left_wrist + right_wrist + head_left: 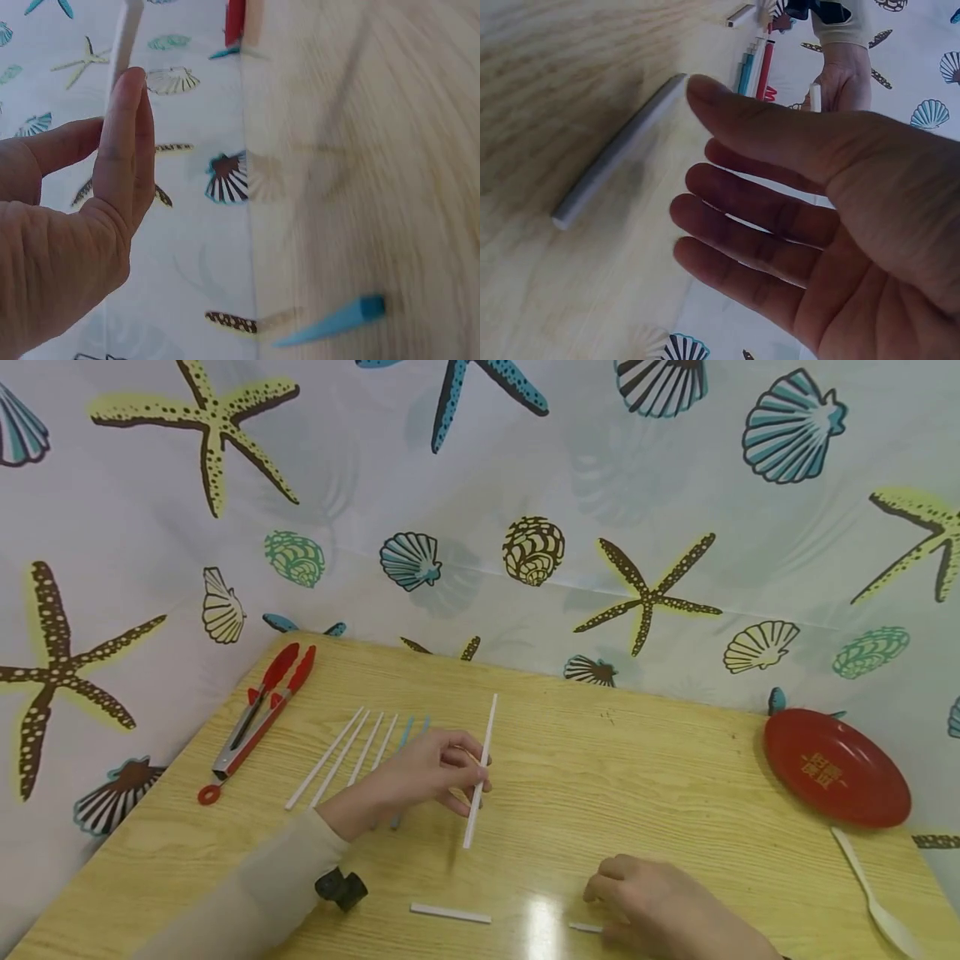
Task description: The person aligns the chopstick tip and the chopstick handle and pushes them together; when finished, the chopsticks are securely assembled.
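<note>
My left hand (pixel 420 772) pinches the long white straw (pixel 480 772) in its grip, lifted over the desk (pixel 675 777) beside the row of straws (pixel 352 756), while my right hand (pixel 652 902) rests with loose fingers near a short cut piece (pixel 585 927)

Head view: high, looking forward and down over whole tabletop (pixel 637 793). Wrist views: very near, low beside own palms, skimming tabletop toward curtain (pixel 195 247). Right wrist view shares left hand (pixel 845 75) with head view.
</note>
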Tool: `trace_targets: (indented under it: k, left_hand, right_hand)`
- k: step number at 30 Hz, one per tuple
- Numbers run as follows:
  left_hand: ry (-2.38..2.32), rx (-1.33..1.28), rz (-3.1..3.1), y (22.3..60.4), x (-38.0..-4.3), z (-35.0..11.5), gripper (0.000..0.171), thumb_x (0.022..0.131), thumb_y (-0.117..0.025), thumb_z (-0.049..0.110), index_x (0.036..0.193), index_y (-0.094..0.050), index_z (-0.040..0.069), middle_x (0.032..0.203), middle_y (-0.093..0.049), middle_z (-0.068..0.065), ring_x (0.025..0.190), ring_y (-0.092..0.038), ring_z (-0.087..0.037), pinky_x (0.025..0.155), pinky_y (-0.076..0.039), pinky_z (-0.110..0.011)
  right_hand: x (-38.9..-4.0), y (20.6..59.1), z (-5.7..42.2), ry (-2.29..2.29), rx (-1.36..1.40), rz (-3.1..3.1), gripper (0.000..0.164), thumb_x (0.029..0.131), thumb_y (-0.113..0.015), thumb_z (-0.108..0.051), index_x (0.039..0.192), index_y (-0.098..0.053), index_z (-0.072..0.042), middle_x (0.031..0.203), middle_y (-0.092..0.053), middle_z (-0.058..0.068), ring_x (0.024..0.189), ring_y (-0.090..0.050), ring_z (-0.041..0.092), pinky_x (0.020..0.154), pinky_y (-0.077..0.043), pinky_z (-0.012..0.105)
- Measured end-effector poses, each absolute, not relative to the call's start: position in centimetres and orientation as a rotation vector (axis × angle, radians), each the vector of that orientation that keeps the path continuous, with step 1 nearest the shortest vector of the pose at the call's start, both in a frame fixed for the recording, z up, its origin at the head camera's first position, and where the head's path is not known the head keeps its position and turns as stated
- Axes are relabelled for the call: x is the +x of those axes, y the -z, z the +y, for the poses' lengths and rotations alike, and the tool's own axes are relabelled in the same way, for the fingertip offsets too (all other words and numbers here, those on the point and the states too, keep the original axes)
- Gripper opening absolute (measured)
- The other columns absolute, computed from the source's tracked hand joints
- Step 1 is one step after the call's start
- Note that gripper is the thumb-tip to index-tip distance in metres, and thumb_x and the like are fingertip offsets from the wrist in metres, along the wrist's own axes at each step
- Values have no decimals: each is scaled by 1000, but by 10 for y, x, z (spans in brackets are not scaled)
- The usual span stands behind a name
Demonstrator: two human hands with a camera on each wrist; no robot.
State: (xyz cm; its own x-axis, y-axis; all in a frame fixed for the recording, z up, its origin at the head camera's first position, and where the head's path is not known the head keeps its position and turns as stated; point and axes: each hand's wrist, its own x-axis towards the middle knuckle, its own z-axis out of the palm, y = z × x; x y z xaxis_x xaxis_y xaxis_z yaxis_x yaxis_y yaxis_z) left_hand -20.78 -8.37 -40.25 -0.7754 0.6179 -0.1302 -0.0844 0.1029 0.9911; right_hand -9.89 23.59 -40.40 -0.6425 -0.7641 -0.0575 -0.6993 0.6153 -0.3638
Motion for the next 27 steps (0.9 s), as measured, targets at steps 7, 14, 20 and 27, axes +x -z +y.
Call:
trace_targets:
  k: [7,14,20,27]
  left_hand:
    - [-1665,314,2023,414,-216,-99,28,96,-64,3,119,-55,-11,94,-57,-20,76,-65,-30,69,-59,-42]
    - [-1451,210,2249,425,-223,-104,19,93,-64,-3,109,-59,-10,87,-63,-16,68,-67,-25,63,-59,-37]
    - [-1231,282,2486,434,-227,-102,30,89,-65,-6,116,-55,-10,79,-64,-10,56,-66,-20,53,-57,-31]
    - [-1008,392,2616,429,-227,-98,35,87,-61,-12,120,-53,-19,63,-63,-8,47,-64,-17,47,-54,-26]
  right_hand:
    - [-99,410,237,451,-994,2522,15,86,-77,-17,93,-64,-19,80,-44,-15,66,-44,2,58,-42,19]
    - [-96,416,238,454,-1034,2579,17,86,-77,-13,88,-61,-18,80,-43,-15,66,-43,2,59,-42,19]
    - [-96,417,237,493,-989,2578,16,89,-74,-11,84,-62,-20,77,-46,-17,64,-44,0,58,-44,18]
    - [-95,417,236,495,-940,2558,17,90,-73,-10,82,-63,-20,74,-46,-17,63,-44,0,57,-44,18]
